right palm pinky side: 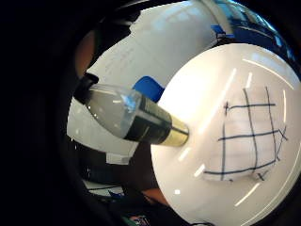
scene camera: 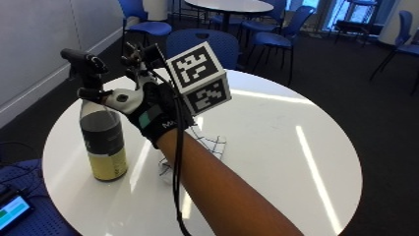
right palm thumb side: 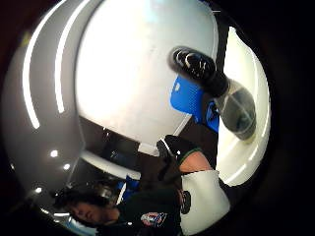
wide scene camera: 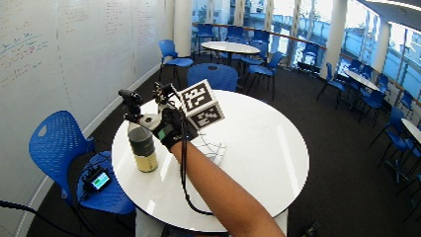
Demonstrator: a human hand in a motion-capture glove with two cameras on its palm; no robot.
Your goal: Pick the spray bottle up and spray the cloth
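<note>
A spray bottle (scene camera: 104, 137) with a black trigger head (scene camera: 82, 56), a dark label and yellowish liquid at its base stands upright near the left edge of the round white table (scene camera: 275, 142). My gloved right hand (scene camera: 154, 110) hovers just right of the bottle's neck, palm toward it, fingers spread and not closed round it. Both palm views show the bottle (right palm pinky side: 136, 117) (right palm thumb side: 236, 110) a short way off, with no fingers on it. A white cloth (scene camera: 213, 145) with a dark grid lies flat on the table beneath my forearm, also seen in the little finger side palm view (right palm pinky side: 249, 136).
A blue chair (wide scene camera: 56, 143) beside the table's left edge carries a small lit screen (wide scene camera: 100, 180). Another blue chair (scene camera: 209, 42) stands behind the table, with more tables and chairs beyond it. A whiteboard wall (wide scene camera: 59, 44) runs along the left.
</note>
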